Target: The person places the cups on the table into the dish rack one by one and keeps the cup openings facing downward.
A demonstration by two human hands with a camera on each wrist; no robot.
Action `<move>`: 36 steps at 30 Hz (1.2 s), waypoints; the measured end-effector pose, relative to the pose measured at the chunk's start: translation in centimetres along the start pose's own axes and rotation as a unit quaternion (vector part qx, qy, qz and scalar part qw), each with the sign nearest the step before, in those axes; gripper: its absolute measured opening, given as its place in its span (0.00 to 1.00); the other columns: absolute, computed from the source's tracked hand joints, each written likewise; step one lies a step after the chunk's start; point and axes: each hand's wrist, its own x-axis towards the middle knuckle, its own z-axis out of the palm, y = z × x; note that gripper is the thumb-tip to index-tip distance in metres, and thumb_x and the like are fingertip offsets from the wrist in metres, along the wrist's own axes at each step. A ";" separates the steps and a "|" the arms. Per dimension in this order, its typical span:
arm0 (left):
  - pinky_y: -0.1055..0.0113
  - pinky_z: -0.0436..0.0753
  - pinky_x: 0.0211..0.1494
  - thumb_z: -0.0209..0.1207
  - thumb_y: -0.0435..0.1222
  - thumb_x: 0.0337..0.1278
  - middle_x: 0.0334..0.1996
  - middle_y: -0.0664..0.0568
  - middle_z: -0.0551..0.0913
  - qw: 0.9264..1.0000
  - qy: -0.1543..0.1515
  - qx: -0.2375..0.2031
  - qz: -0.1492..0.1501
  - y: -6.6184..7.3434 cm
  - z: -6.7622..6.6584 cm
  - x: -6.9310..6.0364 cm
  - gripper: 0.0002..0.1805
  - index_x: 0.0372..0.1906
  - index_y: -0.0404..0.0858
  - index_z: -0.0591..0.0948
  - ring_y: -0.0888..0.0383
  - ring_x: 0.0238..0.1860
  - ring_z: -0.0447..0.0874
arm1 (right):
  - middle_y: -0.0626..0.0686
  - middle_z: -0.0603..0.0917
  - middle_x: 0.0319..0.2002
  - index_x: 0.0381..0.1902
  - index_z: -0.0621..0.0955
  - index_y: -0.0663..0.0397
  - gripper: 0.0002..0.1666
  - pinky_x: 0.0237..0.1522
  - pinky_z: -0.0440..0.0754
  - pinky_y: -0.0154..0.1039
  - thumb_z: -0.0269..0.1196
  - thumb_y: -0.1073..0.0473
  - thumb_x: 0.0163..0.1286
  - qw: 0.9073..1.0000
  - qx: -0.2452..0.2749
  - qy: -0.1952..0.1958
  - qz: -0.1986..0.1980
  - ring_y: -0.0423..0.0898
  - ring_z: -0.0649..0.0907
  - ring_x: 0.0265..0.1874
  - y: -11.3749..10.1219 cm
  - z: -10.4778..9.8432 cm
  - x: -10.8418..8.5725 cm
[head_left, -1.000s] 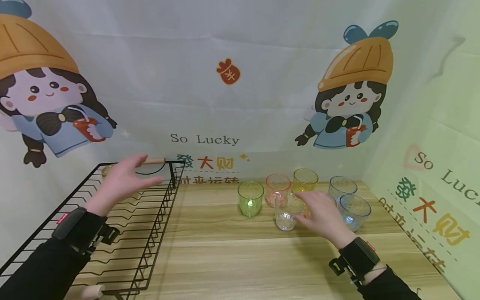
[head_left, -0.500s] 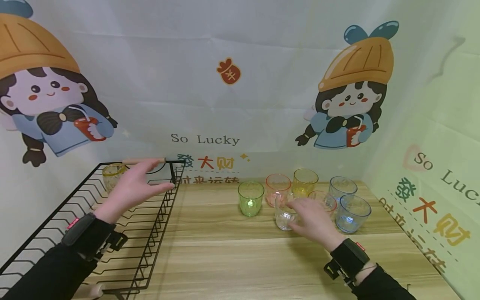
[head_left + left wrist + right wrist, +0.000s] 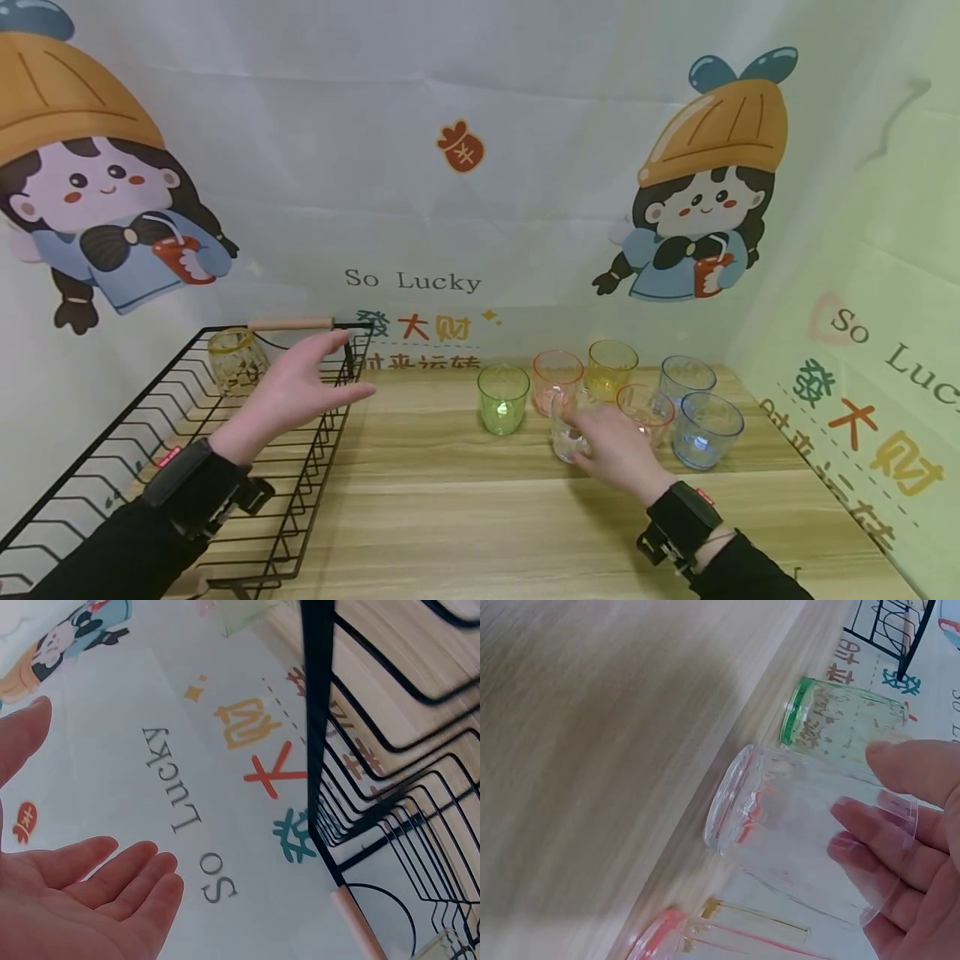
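Note:
A clear drinking glass (image 3: 566,427) stands upright on the wooden table, left of my right hand (image 3: 618,446). That hand grips the glass near its rim; in the right wrist view the fingers (image 3: 889,866) show through its wall and the thumb (image 3: 911,769) lies along its side. My left hand (image 3: 296,387) hovers over the black wire rack (image 3: 303,483), thumb and fingers spread apart, holding nothing. Behind it in the rack's far corner sits a yellow-rimmed glass (image 3: 236,367), apparently upside down.
Around the clear glass stand a green glass (image 3: 502,404), a red-rimmed glass (image 3: 555,379), a yellow glass (image 3: 611,367), another red-rimmed glass (image 3: 647,408) and two blue-rimmed glasses, the nearer blue-rimmed glass (image 3: 707,433) at right. A printed cloth (image 3: 525,208) hangs behind the table.
My left hand has moved right and away from the yellow-rimmed glass, which is now uncovered. The right hand has shifted left and closed around the clear glass, which has stayed in place.

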 end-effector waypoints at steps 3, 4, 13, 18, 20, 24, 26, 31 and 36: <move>0.38 0.61 0.70 0.65 0.54 0.59 0.71 0.30 0.60 1.000 0.001 -0.001 0.004 0.5 0.2 -0.1 0.49 0.75 0.30 0.58 0.32 0.71 0.56 | 0.46 0.83 0.27 0.41 0.82 0.56 0.18 0.37 0.81 0.46 0.75 0.64 0.52 1.000 -0.003 0.016 -0.008 0.47 0.80 0.29 0.0 0.3 0.1; 0.38 0.61 0.70 0.65 0.54 0.59 0.71 0.30 0.60 1.000 0.001 -0.001 0.004 0.6 0.3 -0.1 0.49 0.75 0.30 0.58 0.32 0.71 0.55 | 0.45 0.82 0.25 0.38 0.81 0.55 0.15 0.36 0.80 0.46 0.74 0.65 0.53 1.000 -0.002 0.021 -0.009 0.46 0.80 0.27 0.0 0.3 0.1; 0.40 0.59 0.72 0.66 0.52 0.59 0.71 0.31 0.60 1.000 0.010 -0.010 0.018 1.0 0.8 -0.3 0.49 0.75 0.30 0.59 0.33 0.72 0.54 | 0.47 0.84 0.25 0.33 0.83 0.52 0.10 0.33 0.80 0.44 0.73 0.67 0.57 0.999 0.009 0.042 0.013 0.47 0.80 0.26 -0.3 0.4 0.1; 0.41 0.60 0.72 0.66 0.52 0.59 0.71 0.32 0.61 0.999 0.015 -0.014 0.028 1.3 1.3 0.0 0.48 0.75 0.30 0.59 0.34 0.72 0.56 | 0.49 0.87 0.31 0.36 0.84 0.51 0.10 0.37 0.83 0.48 0.73 0.67 0.58 0.997 0.035 0.046 0.057 0.50 0.84 0.31 -0.6 -0.1 -0.3; 0.41 0.60 0.72 0.66 0.51 0.59 0.71 0.32 0.62 0.999 0.015 -0.013 0.030 1.4 1.5 0.2 0.47 0.74 0.30 0.59 0.35 0.72 0.56 | 0.49 0.87 0.31 0.36 0.84 0.51 0.09 0.39 0.83 0.49 0.72 0.67 0.58 0.996 0.046 0.047 0.068 0.50 0.84 0.32 -0.7 -0.4 -0.4; 0.42 0.61 0.72 0.66 0.49 0.60 0.71 0.32 0.61 0.999 0.008 -0.019 0.030 1.6 1.8 0.4 0.47 0.75 0.30 0.59 0.35 0.71 0.57 | 0.48 0.86 0.30 0.35 0.84 0.50 0.08 0.37 0.82 0.48 0.71 0.66 0.60 0.993 0.073 0.050 0.081 0.48 0.83 0.30 -0.9 -1.2 -0.4; 0.43 0.61 0.72 0.67 0.48 0.60 0.71 0.33 0.62 0.999 0.006 -0.023 0.031 1.9 1.9 0.5 0.46 0.75 0.30 0.59 0.36 0.71 0.58 | 0.48 0.86 0.30 0.36 0.84 0.50 0.08 0.35 0.81 0.46 0.71 0.66 0.61 0.991 0.087 0.059 0.082 0.47 0.83 0.30 -1.0 -1.6 -0.3; 0.41 0.63 0.70 0.67 0.47 0.59 0.71 0.33 0.63 0.999 0.008 -0.023 0.039 2.8 2.1 0.8 0.46 0.74 0.30 0.60 0.37 0.70 0.60 | 0.50 0.87 0.33 0.38 0.84 0.55 0.09 0.37 0.83 0.46 0.70 0.69 0.60 0.987 0.109 0.092 0.068 0.48 0.85 0.33 -1.2 -2.5 -0.1; 0.37 0.61 0.70 0.68 0.47 0.57 0.70 0.32 0.63 0.999 0.014 -0.013 0.047 3.7 2.3 1.2 0.47 0.74 0.29 0.60 0.38 0.70 0.61 | 0.51 0.87 0.34 0.40 0.84 0.57 0.11 0.39 0.83 0.47 0.70 0.71 0.59 0.984 0.121 0.124 0.048 0.48 0.85 0.34 -1.6 -3.4 0.2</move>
